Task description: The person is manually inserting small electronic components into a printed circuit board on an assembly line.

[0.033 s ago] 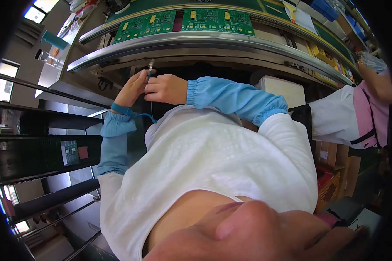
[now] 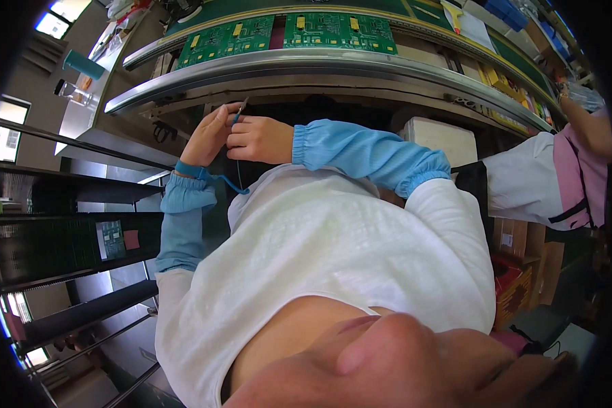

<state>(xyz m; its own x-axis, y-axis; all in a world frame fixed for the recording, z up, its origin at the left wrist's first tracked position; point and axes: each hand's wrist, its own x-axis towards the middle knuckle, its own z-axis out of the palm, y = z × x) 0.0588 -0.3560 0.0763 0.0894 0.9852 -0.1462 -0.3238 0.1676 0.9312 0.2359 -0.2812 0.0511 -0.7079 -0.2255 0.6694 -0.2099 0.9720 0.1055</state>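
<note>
In front of my waist my two hands meet at a small metal clip on the end of a thin blue cord. My left hand pinches the clip near its blue covered end, with the index finger stretched along it. Just right of it, the curled fingers of my right hand close on the cord below the clip; the exact grip is partly hidden. The cord drops behind the right fingers and loops back to a blue wristband on my left wrist.
A metal rail crosses just beyond my hands. Behind it lie green circuit boards on a conveyor. Black racks stand at left. At right are a white box and another person's arm.
The clip has tilted to the right, where before it stood more upright with its tip near the rail's underside. Both hands stay in almost the same place.
</note>
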